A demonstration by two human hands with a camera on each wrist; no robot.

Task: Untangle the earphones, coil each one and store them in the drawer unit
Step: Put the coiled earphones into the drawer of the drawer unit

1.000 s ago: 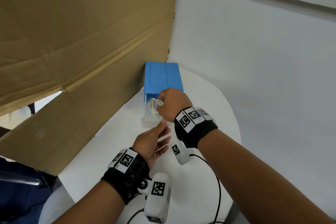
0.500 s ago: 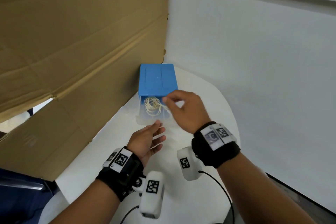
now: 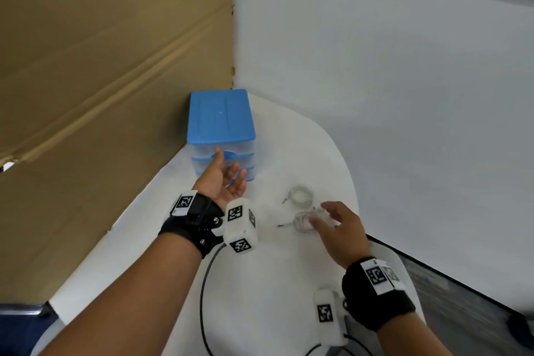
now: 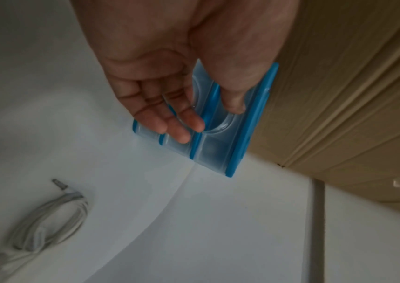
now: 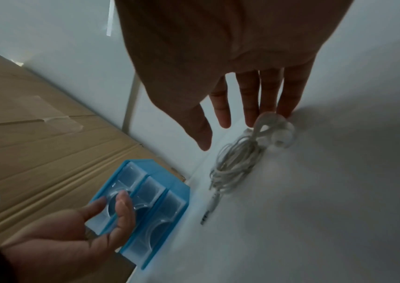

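Note:
The blue drawer unit (image 3: 221, 124) stands against the cardboard with all its clear drawers pushed in. My left hand (image 3: 228, 167) is open in front of it, thumb and fingers on the top drawer's front (image 4: 220, 153). Two coiled white earphones lie on the table to the right: a far coil (image 3: 302, 196) and a near coil (image 3: 302, 221). My right hand (image 3: 323, 215) hovers open over the near coil, fingers straight. In the right wrist view its fingertips (image 5: 288, 113) reach the earbuds of a coil (image 5: 237, 162). The drawers' contents do not show.
A brown cardboard wall (image 3: 101, 95) runs along the left of the white round table (image 3: 289, 298), and a white wall (image 3: 404, 95) stands behind it. Black wrist cables (image 3: 203, 283) trail over the near part of the table.
The top drawer, open a moment ago with a coil inside, is now shut. My left hand moved forward onto its front. My right hand drew back to the right, over the coils.

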